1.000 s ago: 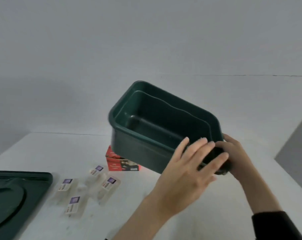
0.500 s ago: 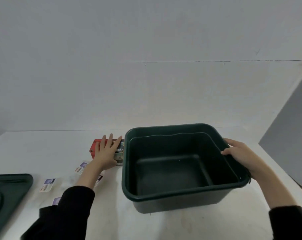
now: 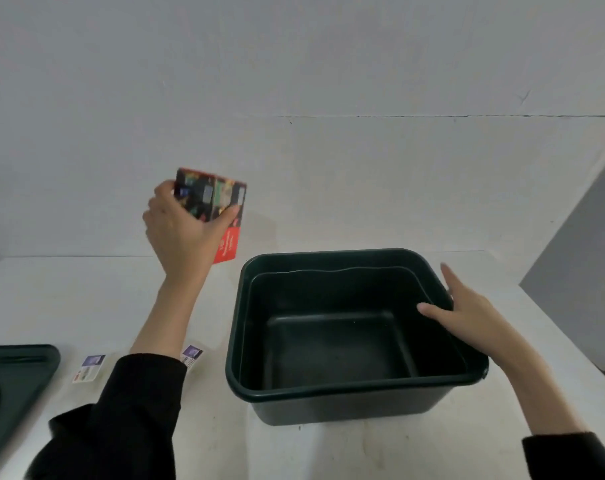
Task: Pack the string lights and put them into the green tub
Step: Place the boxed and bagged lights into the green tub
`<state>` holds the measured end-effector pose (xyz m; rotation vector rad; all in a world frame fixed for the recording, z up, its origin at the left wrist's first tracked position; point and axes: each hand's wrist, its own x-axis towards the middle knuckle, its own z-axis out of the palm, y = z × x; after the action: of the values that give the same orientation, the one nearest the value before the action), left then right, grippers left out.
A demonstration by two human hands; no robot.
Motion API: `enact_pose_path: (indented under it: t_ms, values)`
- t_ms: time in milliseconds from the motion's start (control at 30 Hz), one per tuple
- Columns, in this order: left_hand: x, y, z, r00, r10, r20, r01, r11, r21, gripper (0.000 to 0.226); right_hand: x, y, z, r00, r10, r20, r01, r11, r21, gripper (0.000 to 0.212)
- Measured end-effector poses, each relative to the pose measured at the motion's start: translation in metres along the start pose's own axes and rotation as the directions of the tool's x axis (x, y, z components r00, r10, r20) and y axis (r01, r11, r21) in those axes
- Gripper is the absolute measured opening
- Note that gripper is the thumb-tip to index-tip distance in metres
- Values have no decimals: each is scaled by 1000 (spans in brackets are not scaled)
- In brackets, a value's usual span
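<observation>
1. Nearest the camera, the black left sleeve and right sleeve enter from the bottom edge.
2. A dark green lid lies flat on the white table at far left, cut off by the frame.
3. The green tub stands upright on the table, right of centre, with its open side up and its dark floor in view.
4. Two small labelled packets lie between lid and tub. One is in the open and the other is partly behind the left forearm.
5. The right hand rests on the tub's right rim. Its fingers are straight, its thumb is spread inward over the interior, and it grips nothing.
6. The left hand is raised above the table, left of the tub and apart from it. Its thumb and fingers curl round the red box.
7. The box is tilted in the air, outside the tub. Its dark multicoloured face is toward the camera and its print is blurred.
8. Farthest back is a plain grey wall with a horizontal seam.
</observation>
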<state>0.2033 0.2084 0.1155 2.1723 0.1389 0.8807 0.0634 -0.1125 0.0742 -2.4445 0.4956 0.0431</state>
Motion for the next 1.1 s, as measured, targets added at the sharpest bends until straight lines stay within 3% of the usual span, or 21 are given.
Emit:
enact_pose_path:
  t_ms: [67, 133, 200, 267, 300, 333, 400, 433, 500, 600, 700, 767, 833, 933, 1033, 1100]
  values:
    - [-5, 41, -10, 995, 39, 92, -25, 988, -153, 84, -7, -19, -6, 975, -174, -140, 177, 984, 11, 89]
    - [-23, 77, -12, 956, 115, 271, -60, 978, -201, 85, -15, -50, -8, 915, -347, -206, 386, 902, 192, 92]
    - [-47, 100, 1, 876, 193, 441, -165, 981, -101, 83, -17, -75, -2, 886, -444, -136, 464, 839, 285, 98]
    - [-70, 106, 18, 755, 165, 635, -212, 977, -2, 74, -10, -86, 5, 883, -469, 16, 450, 855, 258, 105]
    - [-79, 102, 26, 677, 96, 730, -130, 992, -10, 69, -6, -83, 10, 886, -451, 108, 415, 875, 250, 105]
    - [-86, 97, 33, 575, 7, 818, 49, 998, -44, 65, 0, -77, 15, 894, -408, 189, 356, 899, 254, 102]
    - [-96, 84, 43, 365, -103, 925, 449, 890, -78, 57, 11, -56, 25, 916, -287, 280, 234, 950, 207, 96]
    - [-101, 79, 48, 300, -114, 947, 535, 842, -68, 53, 15, -47, 29, 923, -228, 309, 187, 969, 159, 92]
    - [-109, 75, 58, 241, -107, 965, 564, 825, -49, 50, 19, -39, 32, 922, -151, 356, 113, 986, 127, 90]
    - [-120, 78, 65, 155, -72, 985, 591, 806, -34, 54, 26, -36, 37, 937, -66, 344, 60, 998, 27, 113]
    - [-124, 79, 69, 66, -59, 996, 582, 813, 10, 58, 32, -33, 46, 957, -10, 291, 44, 993, -110, 121]
    - [-127, 79, 73, 46, -34, 998, 535, 845, 4, 59, 34, -31, 50, 968, 38, 247, 10, 982, -190, 120]
    - [-129, 79, 74, 84, -21, 996, 455, 890, -20, 58, 35, -32, 52, 977, 48, 206, 15, 955, -295, 100]
    - [-125, 78, 67, 271, 8, 963, 248, 966, -77, 54, 29, -34, 55, 989, -37, 143, 103, 866, -489, 70]
    - [-118, 75, 42, 420, 86, 903, 182, 967, -177, 44, 26, -34, 55, 989, -89, 119, 145, 751, -645, 67]
    - [-112, 66, 20, 574, 144, 806, 143, 952, -272, 36, 25, -37, 52, 988, -109, 108, 153, 667, -729, 71]
